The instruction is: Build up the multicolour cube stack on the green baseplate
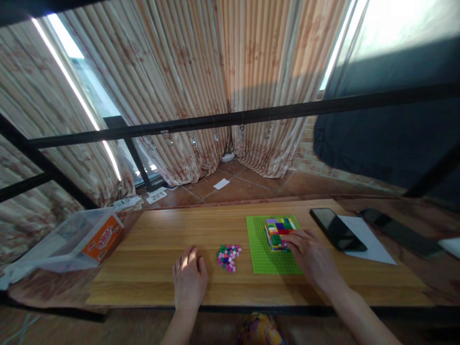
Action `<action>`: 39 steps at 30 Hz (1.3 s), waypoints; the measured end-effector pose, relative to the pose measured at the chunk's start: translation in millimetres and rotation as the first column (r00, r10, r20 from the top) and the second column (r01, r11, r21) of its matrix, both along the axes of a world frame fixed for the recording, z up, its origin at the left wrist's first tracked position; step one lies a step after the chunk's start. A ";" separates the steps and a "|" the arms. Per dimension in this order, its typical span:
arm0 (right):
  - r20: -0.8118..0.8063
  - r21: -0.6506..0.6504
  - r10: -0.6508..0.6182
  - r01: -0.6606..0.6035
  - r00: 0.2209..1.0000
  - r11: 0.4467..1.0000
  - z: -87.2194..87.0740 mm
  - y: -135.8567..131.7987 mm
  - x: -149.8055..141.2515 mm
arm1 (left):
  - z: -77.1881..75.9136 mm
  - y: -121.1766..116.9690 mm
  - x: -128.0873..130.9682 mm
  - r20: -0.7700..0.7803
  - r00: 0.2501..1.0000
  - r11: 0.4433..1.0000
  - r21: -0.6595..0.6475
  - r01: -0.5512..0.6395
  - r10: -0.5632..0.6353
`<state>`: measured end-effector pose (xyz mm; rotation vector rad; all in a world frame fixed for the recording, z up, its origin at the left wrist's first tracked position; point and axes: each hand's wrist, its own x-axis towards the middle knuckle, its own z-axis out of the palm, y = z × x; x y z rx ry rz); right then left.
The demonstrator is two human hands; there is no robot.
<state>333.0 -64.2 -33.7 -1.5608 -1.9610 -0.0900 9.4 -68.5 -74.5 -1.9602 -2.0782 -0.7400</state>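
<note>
A green baseplate [259, 249] lies on the wooden table [158, 239], right of centre. On it stands a block of stacked bricks in several colours [278, 230]. My right hand [311, 254] reaches over the plate's right edge, and its fingertips touch the block's near right side. A small heap of loose pink, green and purple bricks [228, 256] lies left of the plate. My left hand [189, 280] rests palm down on the table just left of that heap, fingers curled a little, with nothing in it.
A clear plastic tub with an orange label [77, 239] sits at the table's left end. A dark phone [338, 229] lies on a white sheet [366, 242] to the right, with another dark device [398, 232] beyond. A black bar [251, 115] crosses the view.
</note>
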 end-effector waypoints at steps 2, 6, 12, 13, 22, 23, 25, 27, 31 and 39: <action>0.007 -0.003 0.001 -0.001 1.000 1.000 0.4 -0.2 0.5 | 0.6 -0.2 0.4 0.008 1.000 1.000 -0.001 0.004 -0.004; 0.028 -0.029 -0.019 0.020 0.999 0.999 1.6 -1.4 0.7 | 0.6 -0.4 0.6 0.016 1.000 1.000 -0.007 0.001 0.000; 0.043 0.004 -0.010 0.010 0.999 1.000 6.4 -3.1 0.8 | -0.5 0.1 -0.1 0.018 1.000 1.000 0.005 0.006 -0.006; 0.042 0.007 -0.015 0.015 0.999 1.000 6.8 -3.4 0.7 | -0.4 0.1 -0.1 0.018 1.000 1.000 0.009 0.008 -0.008; -0.009 0.048 -0.036 0.036 0.999 0.998 -1.3 0.9 1.3 | -0.3 0.1 -0.1 0.011 1.000 1.000 -0.003 0.004 -0.004; -0.021 0.051 -0.037 0.038 0.999 0.998 -2.7 2.0 1.4 | -0.4 0.1 -0.3 0.010 1.000 1.000 -0.002 0.006 -0.005; -0.047 0.055 -0.046 0.049 0.998 0.997 -5.1 3.6 1.6 | -0.2 0.0 -0.4 0.011 1.000 1.000 -0.001 0.007 -0.007; -0.063 0.057 -0.059 0.063 0.996 0.996 -6.7 4.3 1.8 | 0.2 -0.4 -0.2 0.013 1.000 1.000 -0.002 0.008 -0.008; -0.058 0.065 -0.045 0.049 0.997 0.997 -7.7 2.7 2.9 | 0.7 -1.2 0.5 0.010 1.000 1.000 -0.008 0.002 -0.002; -0.061 0.063 -0.029 0.033 0.998 0.997 -12.4 1.8 5.0 | -2.1 -0.1 0.4 -0.002 1.000 1.000 -0.009 0.001 -0.001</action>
